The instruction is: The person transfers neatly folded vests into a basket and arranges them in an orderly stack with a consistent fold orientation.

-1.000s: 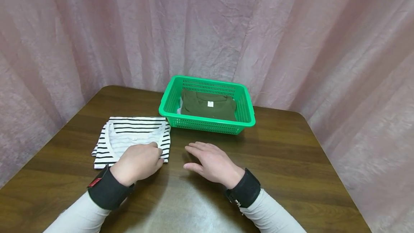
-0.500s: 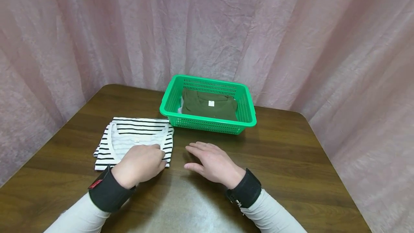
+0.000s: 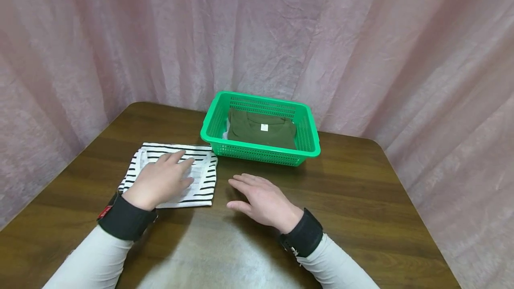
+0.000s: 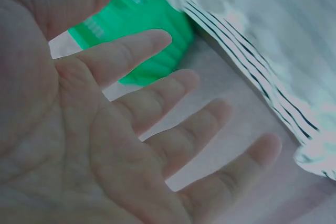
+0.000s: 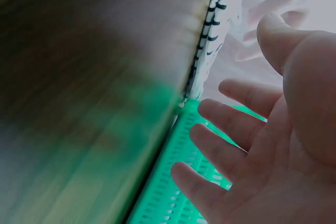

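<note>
A folded white shirt with black stripes (image 3: 204, 188) lies flat on the table's left part. Over it is my left hand (image 3: 160, 180), fingers spread and holding nothing; the left wrist view shows the bare palm (image 4: 94, 124) with a gap between its fingers and the striped cloth (image 4: 252, 59). My right hand (image 3: 265, 200) hovers palm down to the right of the shirt, fingers straight and thumb apart, nothing in it. In the right wrist view the same hand (image 5: 262, 135) has its fingers extended, with the shirt's striped edge (image 5: 207, 35) beyond them.
A green basket (image 3: 257, 151) stands behind the hands at the table's back, its front left corner close by the shirt's back right corner. Inside lies a folded olive shirt (image 3: 263, 136) with a white label. Pink curtains (image 3: 265, 35) hang behind the brown wooden table (image 3: 353, 200).
My left hand, curled at the shirt's front right part before, has opened and moved back and left over the shirt. The right hand has hardly moved.
</note>
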Motion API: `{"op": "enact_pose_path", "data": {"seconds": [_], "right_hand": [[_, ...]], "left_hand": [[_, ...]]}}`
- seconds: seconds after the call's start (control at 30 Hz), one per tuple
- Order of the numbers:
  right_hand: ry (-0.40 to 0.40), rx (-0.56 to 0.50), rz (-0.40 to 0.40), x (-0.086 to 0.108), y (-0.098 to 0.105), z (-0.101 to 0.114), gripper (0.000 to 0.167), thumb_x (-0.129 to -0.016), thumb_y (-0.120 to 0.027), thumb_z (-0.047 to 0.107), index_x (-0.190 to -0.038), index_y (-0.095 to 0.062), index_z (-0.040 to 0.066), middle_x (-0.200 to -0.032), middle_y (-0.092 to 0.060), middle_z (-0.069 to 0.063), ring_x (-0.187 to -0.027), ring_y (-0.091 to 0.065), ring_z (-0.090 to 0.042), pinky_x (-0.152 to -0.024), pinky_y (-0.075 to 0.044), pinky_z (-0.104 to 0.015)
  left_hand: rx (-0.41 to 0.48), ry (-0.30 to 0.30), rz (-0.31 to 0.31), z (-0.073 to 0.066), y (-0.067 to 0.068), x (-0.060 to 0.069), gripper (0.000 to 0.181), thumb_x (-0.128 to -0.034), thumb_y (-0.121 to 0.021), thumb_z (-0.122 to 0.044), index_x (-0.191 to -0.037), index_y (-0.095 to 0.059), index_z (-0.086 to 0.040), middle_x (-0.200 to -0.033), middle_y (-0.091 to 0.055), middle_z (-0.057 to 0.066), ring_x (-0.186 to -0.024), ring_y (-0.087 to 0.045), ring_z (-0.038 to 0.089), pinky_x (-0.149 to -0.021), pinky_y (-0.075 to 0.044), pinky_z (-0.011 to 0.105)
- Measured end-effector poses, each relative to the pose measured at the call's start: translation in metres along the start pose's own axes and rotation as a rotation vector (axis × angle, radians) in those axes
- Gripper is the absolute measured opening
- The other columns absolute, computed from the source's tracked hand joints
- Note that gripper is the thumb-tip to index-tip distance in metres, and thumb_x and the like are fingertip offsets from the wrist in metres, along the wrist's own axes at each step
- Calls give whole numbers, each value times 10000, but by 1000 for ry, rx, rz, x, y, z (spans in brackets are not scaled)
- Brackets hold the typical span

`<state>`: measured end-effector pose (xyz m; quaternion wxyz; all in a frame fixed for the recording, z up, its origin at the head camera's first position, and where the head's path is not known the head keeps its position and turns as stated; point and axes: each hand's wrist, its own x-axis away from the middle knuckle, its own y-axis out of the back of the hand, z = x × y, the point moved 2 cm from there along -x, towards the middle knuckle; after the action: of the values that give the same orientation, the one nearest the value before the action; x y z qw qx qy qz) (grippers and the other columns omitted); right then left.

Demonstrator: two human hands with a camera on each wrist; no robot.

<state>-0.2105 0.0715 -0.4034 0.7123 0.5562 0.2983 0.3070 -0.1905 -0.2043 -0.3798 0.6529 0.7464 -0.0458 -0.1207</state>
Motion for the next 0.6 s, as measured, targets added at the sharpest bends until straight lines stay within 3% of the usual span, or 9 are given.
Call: {"op": "enact_pose_path", "data": {"seconds": [0.27, 0.6], "right_hand": [[65, 57, 10, -24, -3, 21, 667, -1095, -663, 527, -1617, -567, 122, -1647, -552, -89, -1550, -484, -265, -1260, -367, -406], [90, 122, 91, -45, -13, 38, 669, -1098, -645, 551, -1631, -560, 156, -1660, -540, -46, -1562, -461, -194, -1269, -335, -345]], "left_hand": [[64, 130, 29, 35, 0, 2, 593, -1032, -717, -296, -1514, -616, 33, -1608, -480, 349, -1436, -450, 626, -1031, -439, 803], [80, 107, 70, 43, -4, 5, 560, -1032, -739, -298, -1458, -648, 55, -1496, -590, 336, -1361, -536, 609, -1017, -470, 768]]}}
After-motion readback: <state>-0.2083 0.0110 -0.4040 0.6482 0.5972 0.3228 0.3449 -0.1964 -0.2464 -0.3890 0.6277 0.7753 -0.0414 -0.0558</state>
